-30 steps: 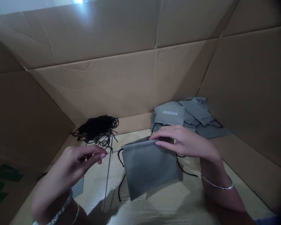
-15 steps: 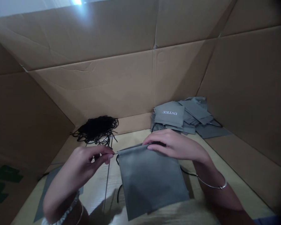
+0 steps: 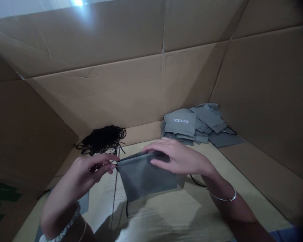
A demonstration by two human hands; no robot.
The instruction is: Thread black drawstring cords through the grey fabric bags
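Observation:
A grey fabric drawstring pouch (image 3: pixel 146 179) hangs tilted between my two hands, its top edge toward the back. My left hand (image 3: pixel 91 169) is closed in a pinch at the pouch's left top corner, where a bit of black cord shows; whether the fingertips grip cloth, cord or both is unclear. My right hand (image 3: pixel 175 156) holds the top edge, thumb in front and fingers over the far side. Below the pouch's left side dangles a black cord end (image 3: pixel 127 209). Another black cord (image 3: pixel 198 182) runs out near my right wrist.
Tall cardboard walls (image 3: pixel 103 84) enclose the work table (image 3: pixel 146 222). A heap of black cords (image 3: pixel 103 139) lies at the back left. Stacked grey pouches (image 3: pixel 180 122), one printed INTEX, lie at the back right. Another grey piece (image 3: pixel 84 202) sits partly under my left forearm.
The pouch has lifted and tipped, so less of its front shows. My right hand has slid left toward my left hand, which now meets the pouch's corner.

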